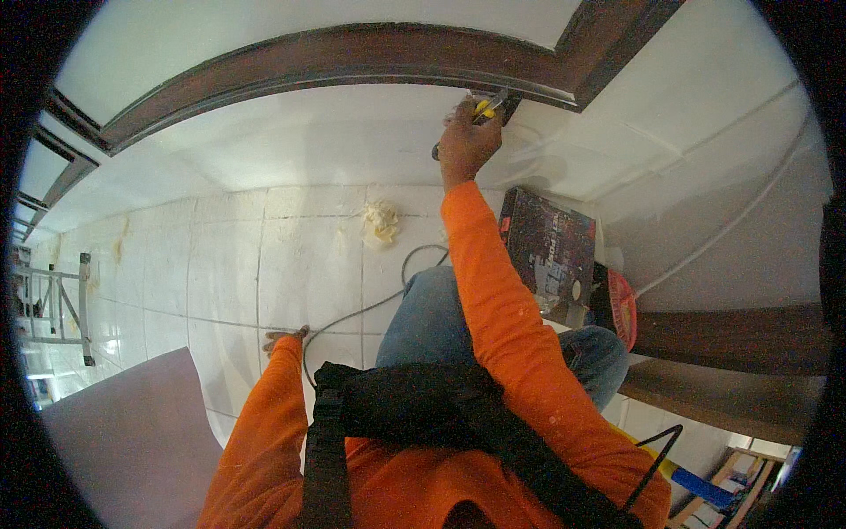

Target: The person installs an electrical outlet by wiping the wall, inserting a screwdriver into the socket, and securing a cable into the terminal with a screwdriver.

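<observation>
My right hand (pixel 469 145) is raised at the wall, its fingers closed around a yellow-and-black utility knife (pixel 483 109). The grey blade end points up and to the right, just under the dark wooden frame (pixel 370 63). A dark piece at the frame's lower edge shows beside the knife; I cannot make out what it is. Low on the left, my left hand (pixel 286 337) hangs over or rests on the tiled floor (pixel 225 264) with its fingers apart, holding nothing that shows. A thin grey cable (pixel 361 310) passes close beside its fingertips.
Crumpled cream material (pixel 381 224) lies on the tiles near the wall. Right of my knees stand a dark printed box (pixel 548 247) and a red round-rimmed item (pixel 622 309). A metal ladder (pixel 66 309) is at far left, a greyish panel (pixel 141 432) at lower left, brown wooden boards (pixel 731 339) at right.
</observation>
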Available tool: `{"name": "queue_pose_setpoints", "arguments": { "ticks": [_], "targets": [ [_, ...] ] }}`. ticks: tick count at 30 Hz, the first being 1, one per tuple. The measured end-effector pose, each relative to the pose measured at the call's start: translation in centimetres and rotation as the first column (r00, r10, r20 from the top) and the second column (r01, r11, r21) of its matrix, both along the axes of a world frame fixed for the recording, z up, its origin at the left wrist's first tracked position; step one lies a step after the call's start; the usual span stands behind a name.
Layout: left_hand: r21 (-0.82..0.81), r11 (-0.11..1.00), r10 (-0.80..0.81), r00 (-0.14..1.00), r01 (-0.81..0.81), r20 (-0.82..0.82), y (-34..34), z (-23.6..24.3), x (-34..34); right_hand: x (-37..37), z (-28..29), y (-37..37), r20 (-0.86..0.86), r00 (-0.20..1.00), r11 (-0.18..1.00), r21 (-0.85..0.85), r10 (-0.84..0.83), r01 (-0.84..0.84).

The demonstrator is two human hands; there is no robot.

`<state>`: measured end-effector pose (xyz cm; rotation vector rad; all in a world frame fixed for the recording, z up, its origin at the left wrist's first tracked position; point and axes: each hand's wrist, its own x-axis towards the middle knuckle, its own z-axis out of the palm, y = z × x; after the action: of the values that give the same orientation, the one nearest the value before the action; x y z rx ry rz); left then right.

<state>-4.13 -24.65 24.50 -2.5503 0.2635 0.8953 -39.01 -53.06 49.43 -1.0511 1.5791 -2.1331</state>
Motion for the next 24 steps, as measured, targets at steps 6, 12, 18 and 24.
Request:
{"name": "queue_pose_setpoints", "arguments": {
  "ticks": [6,12,18,24],
  "targets": [
    [-0.050,0.993,0.107,0.992,-0.104,0.070,0.1,0.2,0.0,0.5,1.3,0.4,0.246,0.958,0.989,-0.053,0.145,-0.136],
    [0.014,0.993,-0.117,0.993,0.117,-0.021,0.9,-1.0,1.6,-0.3,1.8,0.7,0.152,0.978,0.990,-0.003,0.140,-0.141],
    [0.042,0.978,-0.198,0.976,0.202,-0.087,-0.4,1.6,-1.9,-2.2,2.2,1.5,0.368,0.889,0.957,-0.009,0.272,-0.289],
    [-0.021,1.000,-0.022,0.999,0.021,-0.034,0.6,2.0,0.3,0.3,2.7,3.4,0.409,0.879,0.969,-0.061,0.243,-0.240]
  ]
}}
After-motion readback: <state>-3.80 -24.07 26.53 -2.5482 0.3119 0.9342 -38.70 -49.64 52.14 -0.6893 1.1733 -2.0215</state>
